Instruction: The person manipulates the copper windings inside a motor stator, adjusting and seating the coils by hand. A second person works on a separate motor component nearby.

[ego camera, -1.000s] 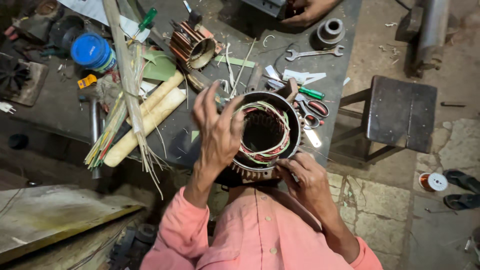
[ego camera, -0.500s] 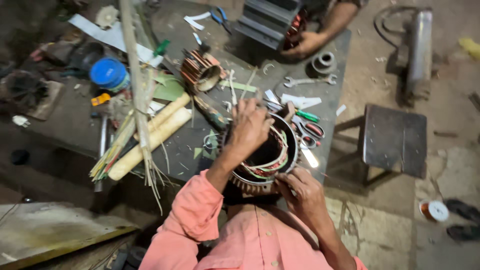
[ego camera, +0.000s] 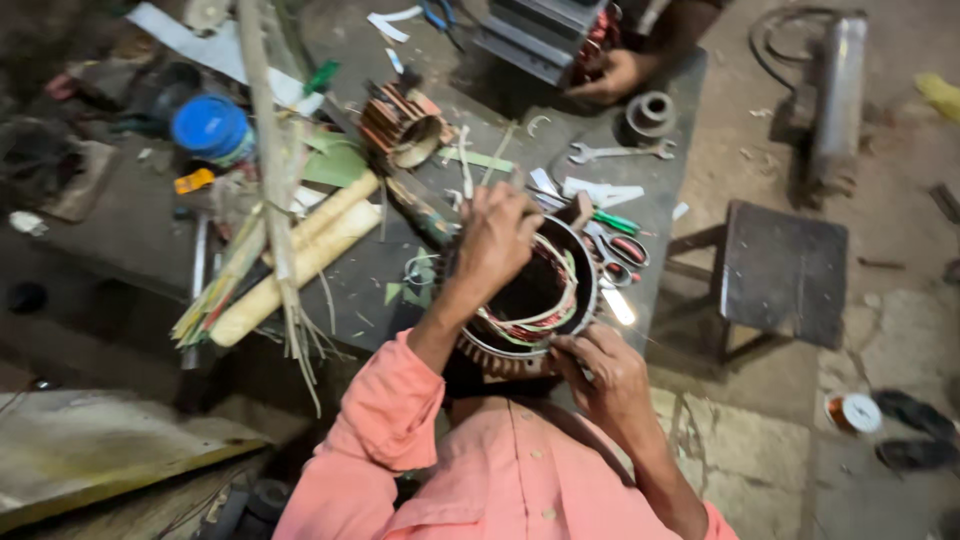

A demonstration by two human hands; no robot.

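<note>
The left hand [ego camera: 497, 235] rests on the far rim of the stator [ego camera: 530, 300] while the right hand [ego camera: 600, 375] pinches its near edge at the tabletop [ego camera: 130, 235].

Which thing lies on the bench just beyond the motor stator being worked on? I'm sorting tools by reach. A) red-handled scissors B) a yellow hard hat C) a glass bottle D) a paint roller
A: red-handled scissors lie on the bench just past the stator.

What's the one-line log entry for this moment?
left hand: on far rim of stator | right hand: at near rim | bench: wrench, scissors
</note>
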